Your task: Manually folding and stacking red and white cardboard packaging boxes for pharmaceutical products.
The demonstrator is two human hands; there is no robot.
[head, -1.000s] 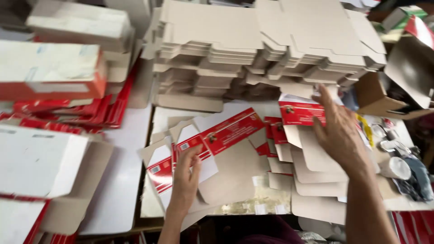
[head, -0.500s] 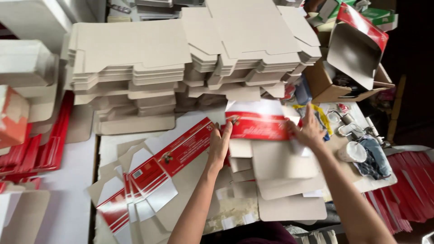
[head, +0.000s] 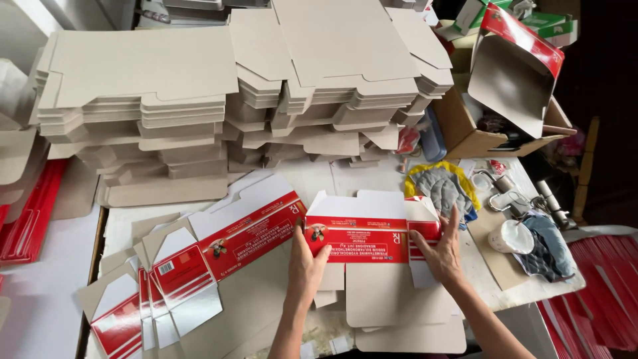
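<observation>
1. Left hand (head: 307, 260) fingers (head: 320, 255) pinch the left end of the red-and-white carton blank (head: 364, 234); right hand (head: 444, 251) fingers closed on its right end flap.
2. Blank sits near-centre on the surface (head: 512, 286), partly folded, not yet a box.
3. Left: printed flat blanks (head: 199, 266) fanned, unfolded. Far: grey blank stacks (head: 219, 106), lots apparently left.
4. Right edge close, cluttered with cloth (head: 444, 189), cup (head: 508, 236); little free room.
</observation>
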